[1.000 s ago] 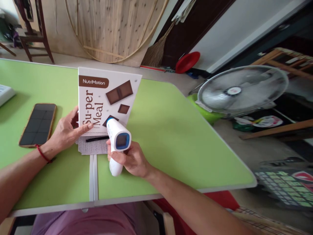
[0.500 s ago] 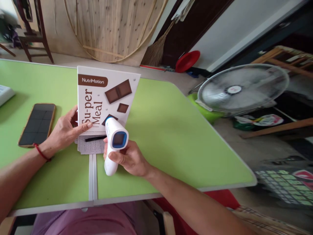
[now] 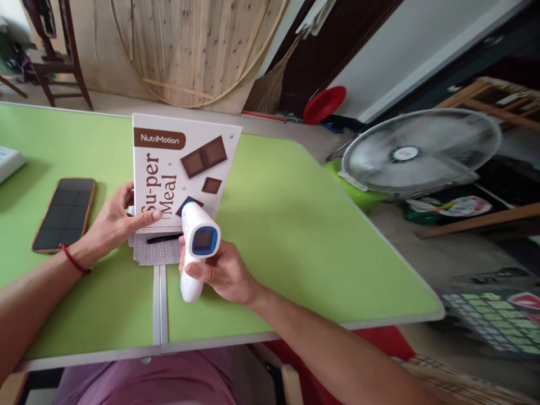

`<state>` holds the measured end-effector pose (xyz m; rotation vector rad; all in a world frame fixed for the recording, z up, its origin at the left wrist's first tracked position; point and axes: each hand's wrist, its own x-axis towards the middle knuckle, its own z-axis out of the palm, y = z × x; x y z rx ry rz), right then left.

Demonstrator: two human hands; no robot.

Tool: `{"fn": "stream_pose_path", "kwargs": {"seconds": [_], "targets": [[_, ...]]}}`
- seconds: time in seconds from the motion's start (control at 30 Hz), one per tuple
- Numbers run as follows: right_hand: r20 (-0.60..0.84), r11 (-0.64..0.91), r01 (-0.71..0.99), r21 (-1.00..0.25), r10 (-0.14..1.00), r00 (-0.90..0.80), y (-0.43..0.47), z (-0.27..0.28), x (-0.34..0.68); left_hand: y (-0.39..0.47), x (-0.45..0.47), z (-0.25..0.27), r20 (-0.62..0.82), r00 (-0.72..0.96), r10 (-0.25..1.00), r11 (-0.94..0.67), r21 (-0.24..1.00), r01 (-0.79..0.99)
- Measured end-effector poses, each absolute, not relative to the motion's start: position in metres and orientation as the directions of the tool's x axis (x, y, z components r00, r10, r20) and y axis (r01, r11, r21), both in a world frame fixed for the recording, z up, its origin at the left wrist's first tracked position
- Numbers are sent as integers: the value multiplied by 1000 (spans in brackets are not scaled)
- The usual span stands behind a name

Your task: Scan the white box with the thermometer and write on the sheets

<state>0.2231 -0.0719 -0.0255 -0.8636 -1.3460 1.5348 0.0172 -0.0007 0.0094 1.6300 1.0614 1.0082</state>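
Observation:
A white box (image 3: pixel 202 208) printed "NutriMotion Su-per Meal" with chocolate pieces stands upright before me. My left hand (image 3: pixel 116 219) grips its lower left edge, thumb on the front and fingers behind, partly hidden. Wrapped round the handle of a white and blue infrared thermometer (image 3: pixel 193 284) is my right hand (image 3: pixel 228 273). The thermometer's nose points at the lower front of the box, and its dark screen faces me. Below the box, sheets of handwritten paper (image 3: pixel 156 254) lie on the table with a black pen (image 3: pixel 162 239) on top.
On the green table (image 3: pixel 295 242), a phone (image 3: pixel 65 214) in a tan case lies left of my left hand. A white object (image 3: pixel 10 163) sits at the left edge. Beyond the table's right side stands a fan (image 3: pixel 405 153); a chair (image 3: pixel 59 62) is behind it at left.
The thermometer and my right hand have shifted very slightly to the left. The box and my left hand stay almost in place.

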Motion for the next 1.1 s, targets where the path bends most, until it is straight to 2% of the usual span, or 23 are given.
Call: {"fn": "stream_pose_path", "kwargs": {"seconds": [0.23,0.47,0.57,0.63,0.73,0.83,0.93,1.1], "targets": [[48,-25,-191,-981,929,-368,-72,-24,222,-2,16,11,136,285,949,-216,937,274],[72,11,-172,-985,933,-352,-73,-19,224,-4,15,10,144,248,958,-210,942,263],[143,120,-96,-988,944,-296,-73,-15,231,-4,14,11,195,229,954,-253,931,262],[245,259,42,-965,947,-209,-70,-13,240,-3,14,10,235,209,949,-289,915,283],[455,458,351,-816,885,-96,-59,-18,258,1,12,5,268,174,948,-310,903,297],[652,559,641,-526,749,-119,-44,-30,276,6,8,0,302,152,941,-335,897,290],[661,506,789,-347,729,-176,-30,-43,289,10,3,-2,305,121,945,-327,901,284],[584,405,854,-327,797,-155,-19,-53,298,14,-3,-4,297,138,945,-325,896,302]]}}
